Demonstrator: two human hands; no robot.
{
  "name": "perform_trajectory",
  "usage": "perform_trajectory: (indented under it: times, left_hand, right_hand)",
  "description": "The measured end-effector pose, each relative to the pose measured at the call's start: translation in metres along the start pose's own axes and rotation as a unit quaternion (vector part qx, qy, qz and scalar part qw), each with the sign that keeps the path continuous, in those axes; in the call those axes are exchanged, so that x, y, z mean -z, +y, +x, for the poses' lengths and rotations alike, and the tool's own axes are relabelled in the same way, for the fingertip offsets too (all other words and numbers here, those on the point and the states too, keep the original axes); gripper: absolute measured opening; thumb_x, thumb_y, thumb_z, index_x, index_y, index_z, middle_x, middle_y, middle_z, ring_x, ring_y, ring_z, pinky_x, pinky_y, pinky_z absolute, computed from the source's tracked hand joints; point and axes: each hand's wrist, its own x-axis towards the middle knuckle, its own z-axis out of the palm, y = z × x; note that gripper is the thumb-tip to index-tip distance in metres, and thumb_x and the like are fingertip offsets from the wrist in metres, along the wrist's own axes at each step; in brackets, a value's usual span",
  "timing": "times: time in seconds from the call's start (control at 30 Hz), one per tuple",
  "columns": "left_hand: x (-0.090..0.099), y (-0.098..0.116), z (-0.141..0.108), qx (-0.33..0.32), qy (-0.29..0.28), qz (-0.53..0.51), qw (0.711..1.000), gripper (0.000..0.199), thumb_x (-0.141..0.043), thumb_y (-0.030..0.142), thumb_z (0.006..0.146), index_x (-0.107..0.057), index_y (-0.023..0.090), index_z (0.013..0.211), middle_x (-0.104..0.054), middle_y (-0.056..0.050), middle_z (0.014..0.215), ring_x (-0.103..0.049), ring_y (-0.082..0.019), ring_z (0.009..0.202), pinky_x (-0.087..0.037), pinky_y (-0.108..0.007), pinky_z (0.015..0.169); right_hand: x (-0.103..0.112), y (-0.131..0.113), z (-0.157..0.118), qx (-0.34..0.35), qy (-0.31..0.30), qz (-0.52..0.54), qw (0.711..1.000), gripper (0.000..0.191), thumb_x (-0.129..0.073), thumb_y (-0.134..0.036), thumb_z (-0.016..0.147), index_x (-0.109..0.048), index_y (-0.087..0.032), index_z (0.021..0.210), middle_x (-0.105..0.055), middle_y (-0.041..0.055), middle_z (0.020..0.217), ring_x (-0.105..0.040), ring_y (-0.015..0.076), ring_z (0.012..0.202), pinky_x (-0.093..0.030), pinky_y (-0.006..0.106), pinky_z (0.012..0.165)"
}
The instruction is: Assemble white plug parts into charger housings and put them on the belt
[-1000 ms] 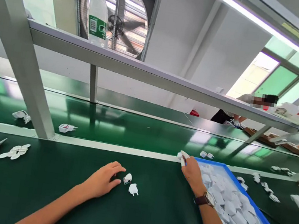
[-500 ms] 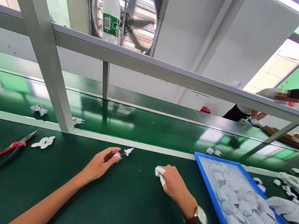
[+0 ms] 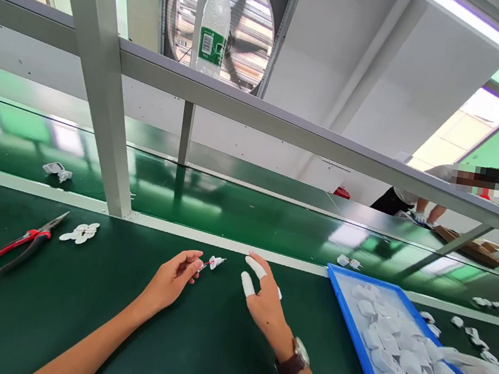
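Note:
Near the middle of the green table, my left hand [image 3: 179, 276] pinches the end of a small white plug part [image 3: 215, 262] with red wire. Its white head points right, beyond my fingertips; the pinched end is mostly hidden. To the right, my right hand [image 3: 265, 294] has its thumb and index finger spread, both in white finger cots, with nothing between them. A small white piece [image 3: 279, 293] shows just beyond its back edge; whether the hidden fingers touch it I cannot tell. A watch [image 3: 294, 360] is on my right wrist.
Red-handled pliers [image 3: 36, 236] and white oval pieces [image 3: 80, 232] lie at left. A blue-rimmed tray [image 3: 350, 342] of white housings stands at right, with a co-worker's gloved hand [image 3: 480, 372] over its edge. A metal post [image 3: 104, 88] rises behind the table; a bottle [image 3: 214, 30] tops the rail.
My right hand has moved left towards the plug part, and its thumb and index finger have spread apart. My left hand keeps its pinch. One co-worker's gloved hand has left the far right.

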Motion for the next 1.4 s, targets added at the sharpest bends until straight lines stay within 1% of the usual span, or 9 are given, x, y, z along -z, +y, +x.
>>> perform_trajectory:
  times: [0.23, 0.37, 0.53, 0.63, 0.8, 0.97, 1.07, 1.27, 1.4]
  left_hand:
    - [-0.008, -0.011, -0.014, -0.092, -0.080, 0.138, 0.983, 0.034, -0.056, 0.041, 0.095, -0.063, 0.024, 0.123, -0.072, -0.005, 0.112, -0.069, -0.022, 0.095, -0.057, -0.038, 0.091]
    - [-0.035, -0.011, -0.028, -0.170, -0.204, 0.176, 0.948, 0.032, -0.053, 0.032, 0.097, -0.064, 0.026, 0.127, -0.070, -0.006, 0.124, -0.065, -0.024, 0.114, -0.051, -0.042, 0.105]
    - [-0.068, 0.006, -0.011, -0.106, -0.312, 0.113, 0.937, 0.037, -0.061, 0.048, 0.094, -0.072, 0.026, 0.122, -0.069, -0.007, 0.133, -0.062, -0.029, 0.125, -0.047, -0.045, 0.111]
    - [-0.075, 0.016, 0.035, -0.062, -0.247, 0.090, 0.963, 0.045, -0.050, 0.054, 0.097, -0.077, 0.019, 0.105, -0.074, -0.012, 0.119, -0.067, -0.031, 0.118, -0.053, -0.046, 0.102]
    - [-0.065, 0.025, 0.084, -0.036, -0.123, 0.072, 0.989, 0.054, -0.048, 0.054, 0.097, -0.060, 0.015, 0.133, -0.062, -0.020, 0.138, -0.059, -0.035, 0.129, -0.048, -0.053, 0.107]
    - [-0.059, 0.022, 0.040, -0.032, -0.208, 0.037, 0.977, 0.066, -0.072, 0.047, 0.081, -0.056, 0.020, 0.138, -0.069, -0.012, 0.126, -0.072, -0.024, 0.098, -0.061, -0.039, 0.085]
    - [-0.047, 0.014, 0.018, -0.033, -0.205, 0.075, 0.975, 0.050, -0.068, 0.041, 0.085, -0.062, 0.022, 0.131, -0.073, -0.008, 0.114, -0.070, -0.024, 0.099, -0.058, -0.041, 0.091]
    - [-0.012, -0.009, 0.012, -0.069, -0.137, 0.252, 0.955, 0.037, -0.068, 0.043, 0.089, -0.068, 0.027, 0.122, -0.068, -0.007, 0.133, -0.060, -0.030, 0.127, -0.047, -0.051, 0.111]
    - [-0.014, -0.005, 0.001, -0.182, -0.095, 0.267, 0.942, 0.062, -0.082, 0.047, 0.079, -0.061, 0.026, 0.133, -0.059, -0.011, 0.145, -0.048, -0.036, 0.140, -0.039, -0.059, 0.117]
  right_hand:
    - [0.057, 0.034, -0.019, -0.077, -0.071, -0.235, 0.966, 0.039, -0.071, -0.035, 0.082, -0.071, -0.016, 0.117, -0.057, 0.0187, 0.142, -0.051, 0.0407, 0.135, -0.046, 0.057, 0.107]
    - [0.064, 0.057, -0.027, -0.097, -0.064, -0.211, 0.971, 0.042, -0.055, -0.032, 0.090, -0.068, -0.015, 0.126, -0.070, 0.0129, 0.105, -0.068, 0.0307, 0.101, -0.055, 0.047, 0.093]
    - [0.065, 0.053, -0.005, -0.079, -0.020, -0.149, 0.986, 0.049, -0.054, -0.035, 0.092, -0.059, -0.018, 0.138, -0.069, 0.0096, 0.110, -0.067, 0.0244, 0.097, -0.056, 0.040, 0.092]
    - [0.060, 0.047, 0.011, -0.060, -0.006, -0.110, 0.992, 0.050, -0.056, -0.036, 0.092, -0.058, -0.018, 0.139, -0.068, 0.0089, 0.112, -0.067, 0.0219, 0.092, -0.057, 0.039, 0.088]
    - [0.038, 0.034, 0.018, 0.001, -0.023, -0.059, 0.998, 0.052, -0.058, -0.027, 0.090, -0.053, -0.020, 0.141, -0.066, 0.0073, 0.110, -0.064, 0.0199, 0.092, -0.055, 0.040, 0.091]
    - [0.014, 0.009, 0.008, 0.078, -0.121, -0.026, 0.989, 0.069, -0.059, -0.014, 0.086, -0.039, -0.021, 0.151, -0.055, 0.0122, 0.132, -0.060, 0.0220, 0.112, -0.050, 0.040, 0.102]
    - [0.021, -0.006, -0.004, 0.026, -0.182, -0.087, 0.979, 0.078, -0.065, -0.015, 0.083, -0.033, -0.017, 0.154, -0.044, 0.0182, 0.148, -0.061, 0.0249, 0.113, -0.052, 0.040, 0.097]
    - [0.048, -0.020, -0.047, -0.109, -0.293, -0.289, 0.905, 0.028, -0.072, -0.033, 0.080, -0.069, -0.013, 0.099, -0.070, 0.0164, 0.100, -0.067, 0.0329, 0.089, -0.052, 0.041, 0.076]
    - [0.035, -0.008, -0.060, -0.111, -0.257, -0.257, 0.925, 0.027, -0.063, -0.018, 0.081, -0.068, -0.017, 0.108, -0.070, 0.0115, 0.098, -0.066, 0.0262, 0.085, -0.049, 0.036, 0.077]
